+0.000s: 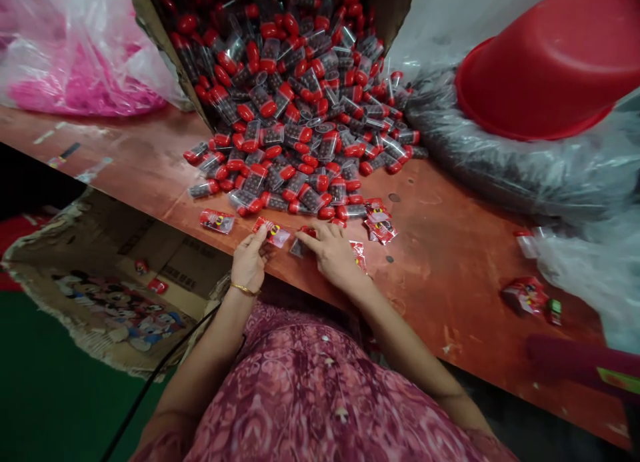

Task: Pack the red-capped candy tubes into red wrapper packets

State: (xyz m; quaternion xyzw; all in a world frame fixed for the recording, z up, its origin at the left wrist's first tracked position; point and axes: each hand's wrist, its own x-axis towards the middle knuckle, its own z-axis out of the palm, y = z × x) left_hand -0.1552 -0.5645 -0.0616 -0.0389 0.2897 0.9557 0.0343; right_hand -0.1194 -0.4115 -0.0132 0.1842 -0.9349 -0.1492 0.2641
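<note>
My left hand [249,263], with a thin bangle at the wrist, pinches a small red-and-clear printed packet [278,234] at the table's front edge. Just to its right, the fingers of my right hand [336,254] close over a small clear container with a red cap [299,247]. Its contents look dark, and the hand partly hides it. Another printed packet [217,221] lies flat to the left. Several more packets [380,222] lie to the right of my right hand. Behind both hands spreads a large heap of red-capped containers [305,135].
The heap spills from a tipped cardboard box [165,55]. An open carton [35,275] sits below the table edge at left. Pink goods fill a plastic bag [85,82]. A red tub [545,62] rests on a dark-filled bag [480,169]. Crumpled red wrappers [527,295] lie at right.
</note>
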